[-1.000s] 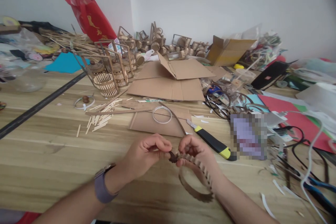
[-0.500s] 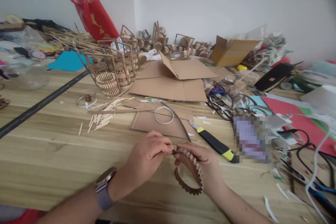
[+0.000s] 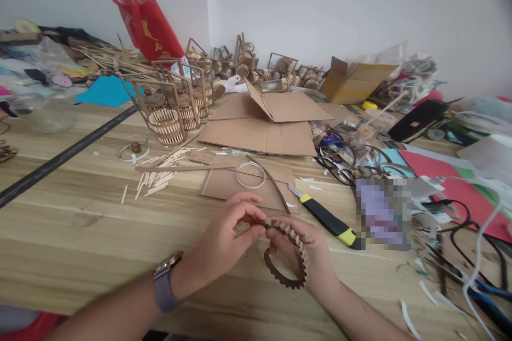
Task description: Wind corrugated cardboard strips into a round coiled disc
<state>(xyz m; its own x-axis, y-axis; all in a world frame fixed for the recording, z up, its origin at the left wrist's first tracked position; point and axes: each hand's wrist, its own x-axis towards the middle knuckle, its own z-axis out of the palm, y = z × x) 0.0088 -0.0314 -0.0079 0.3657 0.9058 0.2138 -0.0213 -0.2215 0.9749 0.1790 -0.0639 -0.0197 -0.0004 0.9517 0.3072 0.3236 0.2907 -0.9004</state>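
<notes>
Thumb and forefinger of the left hand (image 3: 230, 237) are pinched on a small dark tip (image 3: 262, 224); the other fingers stand apart. The right hand (image 3: 316, 253) is closed around the upper side of a notched band (image 3: 305, 264), curled into a loop and held above the table (image 3: 100, 240). Whether the tip is the band's own end or a separate piece, I can't quite tell from here.

The step in hand looks like fitting or adjusting at that joint; the next move seems to call for a steady right grip and a fine left pinch.

Just beyond the hands, a white hoop (image 3: 250, 187) lies on cardboard, with a knife (image 3: 326, 219) to its right and loose sticks (image 3: 160, 182) to its left. Farther back are baskets (image 3: 166, 130), folded cardboard (image 3: 258, 137) and a red bag (image 3: 146, 32) before a pale wall (image 3: 320, 5).
</notes>
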